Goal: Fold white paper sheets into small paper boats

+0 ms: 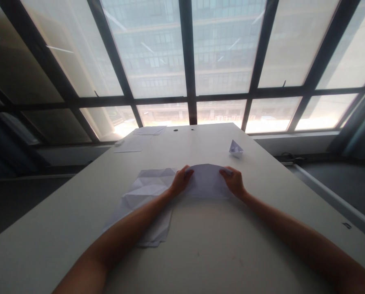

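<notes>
while left hand (pixel 179 181) and right hand (pixel 235 181) pinch opposite sides of white sheet (pixel 208 181), sheet sits near and left of folded piece (pixel 236 148) on table (pixel 207 241); folded piece appears fully shaped, white sheet broad, probably early-stage, compact form lacking; creased sheets (pixel 148 179) lie farther left of folded piece, partly behind left forearm (pixel 136 218).

Two hands (pixel 180 181) (pixel 235 181), one held sheet (pixel 207 180), one paper boat (pixel 236 149), one table (pixel 213 241); other sheets (pixel 153 181) uncountable.

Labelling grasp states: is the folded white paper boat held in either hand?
No, the folded white paper boat sits on the white table, beyond the right hand and apart from it.
</notes>
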`<state>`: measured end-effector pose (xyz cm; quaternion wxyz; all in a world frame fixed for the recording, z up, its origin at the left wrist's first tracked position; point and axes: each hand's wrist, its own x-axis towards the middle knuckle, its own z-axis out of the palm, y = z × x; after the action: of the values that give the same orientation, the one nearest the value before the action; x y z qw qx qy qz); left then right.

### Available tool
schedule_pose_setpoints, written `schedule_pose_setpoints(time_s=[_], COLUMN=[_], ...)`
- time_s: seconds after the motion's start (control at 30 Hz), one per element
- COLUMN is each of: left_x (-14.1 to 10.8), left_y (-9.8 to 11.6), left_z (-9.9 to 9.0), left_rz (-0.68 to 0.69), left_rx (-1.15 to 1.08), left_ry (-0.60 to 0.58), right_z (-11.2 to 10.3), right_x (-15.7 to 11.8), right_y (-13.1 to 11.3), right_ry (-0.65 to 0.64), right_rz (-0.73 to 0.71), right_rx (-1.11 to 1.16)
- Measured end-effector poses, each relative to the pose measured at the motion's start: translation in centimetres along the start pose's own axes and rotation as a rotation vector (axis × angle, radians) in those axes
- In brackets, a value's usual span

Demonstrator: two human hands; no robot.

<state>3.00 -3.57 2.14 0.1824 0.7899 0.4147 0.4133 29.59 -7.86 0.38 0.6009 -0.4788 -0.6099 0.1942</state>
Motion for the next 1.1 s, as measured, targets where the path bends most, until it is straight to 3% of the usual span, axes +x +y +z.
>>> schedule_pose_setpoints(time_s=[0.13, 0.27, 0.43, 0.53, 0.63, 0.73, 0.87, 1.0, 1.1], left_x=[0.1, 0.4, 0.9, 0.7, 0.1, -0.8, -1.9, -2.2, -1.5], left_y=[0.2, 0.1, -1.1, -1.5, -0.8, 0.5, 1.4, 1.3, 1.5], left_z=[0.0, 0.5, 1.1, 1.1, 1.0, 1.3, 2.3, 2.6, 2.2], left_rz=[-0.015, -0.083, -0.229, -0.256, -0.046, 0.188, 0.207, 0.198, 0.172], left_rx=[-0.053, -0.204, -0.42, -0.254, 0.061, 0.287, 0.422, 0.506, 0.54], left_ry=[0.07, 0.153, 0.049, 0.065, 0.1, -0.179, -0.53, -0.63, -0.726], right_z=[0.3, 0.6, 1.0, 1.0, 1.0, 1.3, 1.4, 1.6, 2.7], right_x=[0.1, 0.0, -0.4, -0.5, -0.5, -0.8, -1.8, -2.9, -2.9], right_y=[0.2, 0.3, 0.2, 0.6, 1.2, 1.5, 0.5, -1.1, -1.4], right_ry=[0.026, -0.049, -0.085, -0.125, -0.132, -0.128, -0.165, -0.208, -0.374], right_rz=[0.027, 0.097, 0.248, 0.283, 0.191, 0.087, 0.041, -0.197, -0.303], right_rx=[0.103, 0.193, 0.178, 0.065, -0.071, -0.238, -0.512, -0.807, -0.874])
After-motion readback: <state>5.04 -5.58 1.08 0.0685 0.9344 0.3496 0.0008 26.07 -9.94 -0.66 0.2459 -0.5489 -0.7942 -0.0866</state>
